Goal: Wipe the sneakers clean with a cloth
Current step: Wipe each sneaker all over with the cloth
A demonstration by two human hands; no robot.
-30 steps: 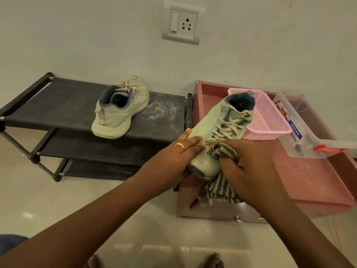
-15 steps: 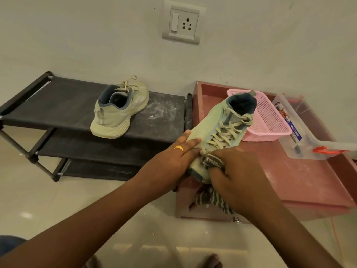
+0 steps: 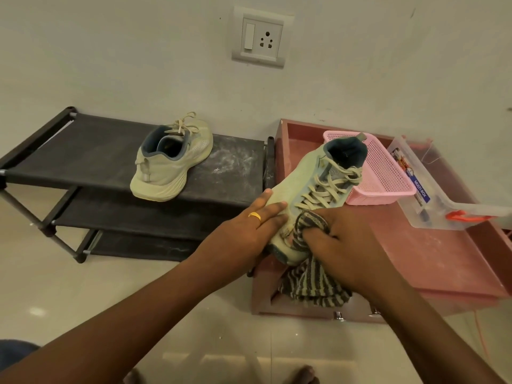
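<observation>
Sneaker [image 3: 310, 187], pale green, beige laces, dirty toe, held tilted over pink table's [image 3: 443, 253] left edge. Left hand [image 3: 243, 236] grips its toe side; right hand [image 3: 346, 245] clutches striped cloth [image 3: 310, 284] against toe. Second sneaker [image 3: 171, 164] on rack [image 3: 83, 151].

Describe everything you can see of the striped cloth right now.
The striped cloth looks like soft terry towelling in dark grey and pale bands. It is bunched in the right hand, its upper fold pressed against the toe of the held sneaker. The loose end hangs crumpled below the hand, in front of the pink cabinet's near edge. The left hand steadies the sneaker, not the cloth.
</observation>
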